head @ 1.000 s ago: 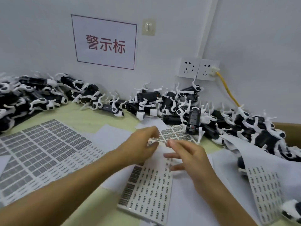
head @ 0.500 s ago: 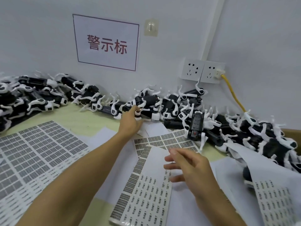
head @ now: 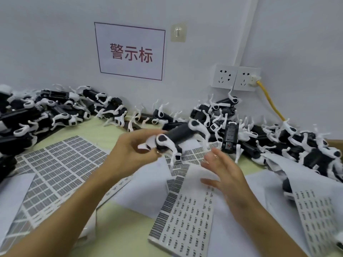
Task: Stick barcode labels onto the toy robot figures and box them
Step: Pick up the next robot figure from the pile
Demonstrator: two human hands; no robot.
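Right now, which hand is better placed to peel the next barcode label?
The right hand: it hovers open just above the label sheet, holding nothing. The left hand is occupied gripping the toy robot figure.

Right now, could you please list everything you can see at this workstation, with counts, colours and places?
Toy robot figures: many, black and white, piled along the wall.
Held figure: one, black and white, above the sheets.
Barcode label sheets: several, white with grey print, across the table.
Sign: one, white, red characters, on wall.
Hook: one, on wall.
Sockets: two, white.
Cable: one, yellow, plugged in.
Left hand: grips the held figure.
Right hand: open, above the sheets.
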